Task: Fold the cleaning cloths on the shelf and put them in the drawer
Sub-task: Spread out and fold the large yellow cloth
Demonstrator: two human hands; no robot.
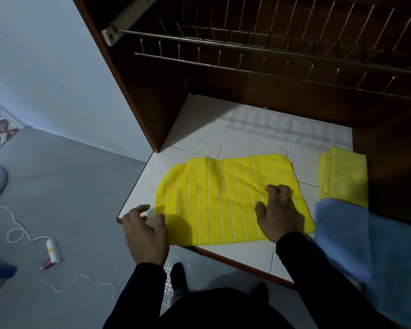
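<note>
On the tiled shelf (199,136): right hand (279,213) pressing down on yellow striped cloth (218,198), fingers (277,189) curled and bunching the fabric a little near its right side; a loose pinch at most, cannot tell if any fabric is actually caught. Left hand (144,230) at the cloth's lower-left corner, fingers spread wide, thumb touching or just over the cloth edge, holding nothing. Both arms in dark sleeves (318,276).

Striped cloth lying flat near the shelf's front edge, already doubled over once by the look of the offset layer along its left side. White stripes running front to back.

Just right of it, apart by a strip of bare tile: plain yellow cloth (344,176), folded, against the cabinet's right wall. Below that, blue cloth (342,236), touching the folded yellow one's near edge and hanging over the shelf front; blurred.

Above the shelf: wire dish rack (271,51) inside a brown wooden cabinet (152,91).

Left of the cabinet: grey floor (69,186), pale wall, white power strip (53,249) with its cord looped across the floor. Patterned rug at far left edge.

Drawer not visible.
</note>
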